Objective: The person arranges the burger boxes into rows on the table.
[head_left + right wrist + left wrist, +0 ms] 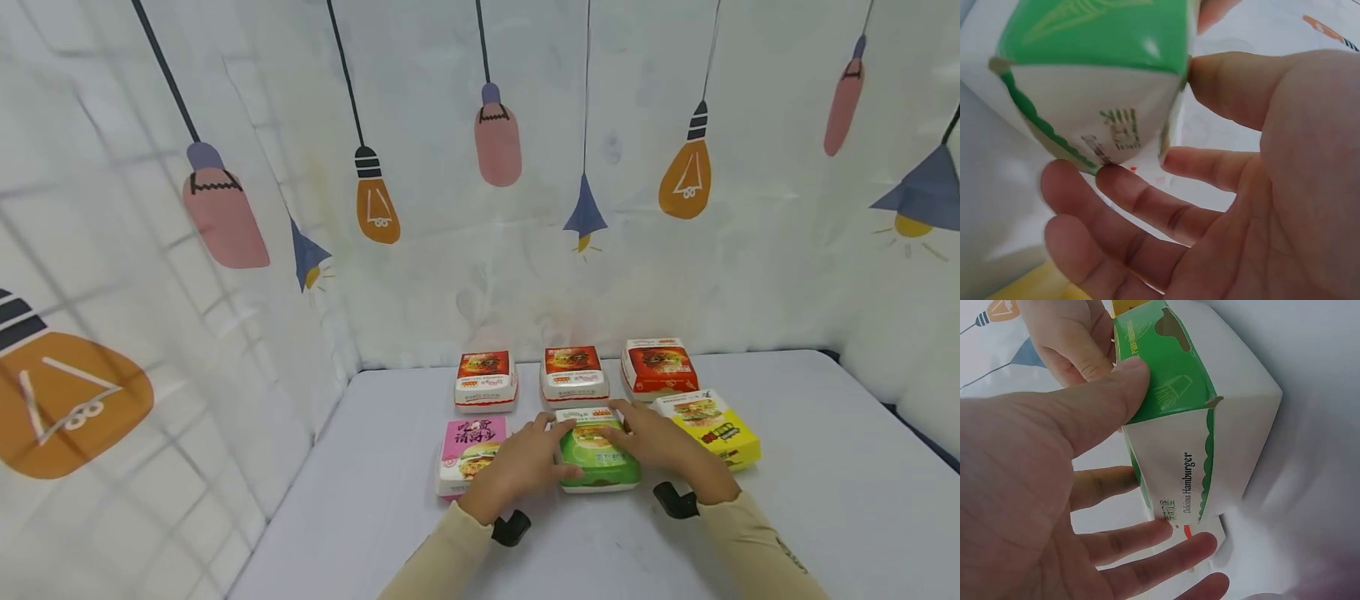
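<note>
Two hands flank the green box (600, 468), which sits on the surface (585, 562) between the pink box (456, 454) and the yellow box (712, 417). The left hand (519, 465) has its fingers spread, thumb laid on the near face, fingertips at the side; the right hand (663, 442) spreads its fingers loosely against the opposite side. The green box looks like thin folded card with a glossy print, so it is probably light, slightly slippery and easily dented; any contents are hidden. One near corner (1215, 402) looks scuffed. The best hold seems to be low on both side walls, with flat fingers and gentle, even pressure, since the top could cave in.
</note>
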`<action>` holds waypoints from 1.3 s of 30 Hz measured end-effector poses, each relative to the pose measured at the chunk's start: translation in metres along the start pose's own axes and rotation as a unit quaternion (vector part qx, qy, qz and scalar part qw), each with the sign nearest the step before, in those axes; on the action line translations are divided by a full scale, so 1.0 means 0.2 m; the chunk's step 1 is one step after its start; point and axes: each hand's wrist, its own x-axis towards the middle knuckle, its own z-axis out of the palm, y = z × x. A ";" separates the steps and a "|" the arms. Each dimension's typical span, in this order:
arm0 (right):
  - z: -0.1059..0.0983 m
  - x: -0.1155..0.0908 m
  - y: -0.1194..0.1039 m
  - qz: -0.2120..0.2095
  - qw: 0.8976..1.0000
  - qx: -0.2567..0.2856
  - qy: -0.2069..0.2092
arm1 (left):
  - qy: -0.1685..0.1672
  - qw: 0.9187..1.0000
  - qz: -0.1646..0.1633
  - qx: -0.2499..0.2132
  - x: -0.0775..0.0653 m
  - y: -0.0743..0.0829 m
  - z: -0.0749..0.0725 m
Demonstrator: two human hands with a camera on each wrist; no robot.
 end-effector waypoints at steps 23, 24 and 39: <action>-0.04 -0.01 0.00 -0.005 1.000 -0.005 0.002 | 0.028 0.998 0.043 0.036 -0.01 -0.01 -0.03; -0.03 -0.01 0.00 -0.007 1.000 -0.005 0.002 | 0.031 0.998 0.042 0.036 -0.01 -0.01 -0.04; -0.04 0.00 0.01 -0.003 0.999 -0.039 0.005 | 0.047 0.997 0.056 0.030 0.00 -0.03 -0.03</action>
